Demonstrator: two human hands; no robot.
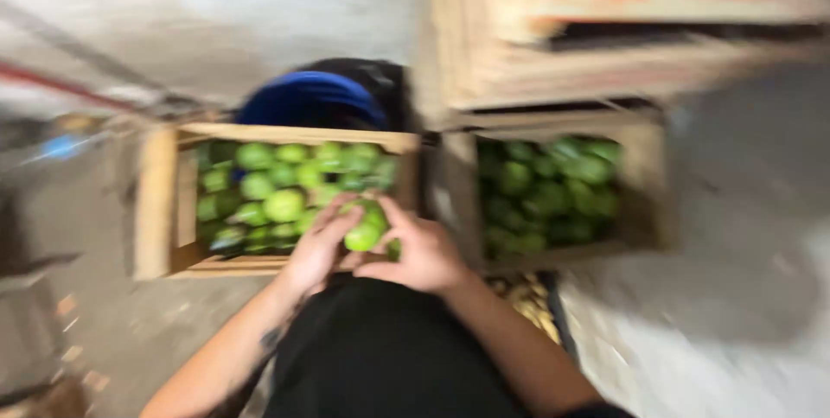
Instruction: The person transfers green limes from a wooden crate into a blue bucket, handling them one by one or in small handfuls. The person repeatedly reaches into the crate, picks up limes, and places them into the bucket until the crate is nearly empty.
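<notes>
Nearest the camera, the left hand (318, 249) and right hand (425, 254) meet over the near edge of a wooden crate (156, 202), fingers curled around one round green fruit (365, 229) held between them. Behind it, the crate is filled with more green fruits (268, 185). A second crate (644, 185) of darker green fruits stands to its right, with stacked wooden crates (605, 29) beyond. The picture is blurred.

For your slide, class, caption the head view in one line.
Both hands cup a green fruit over a wooden crate of fruit.
</notes>
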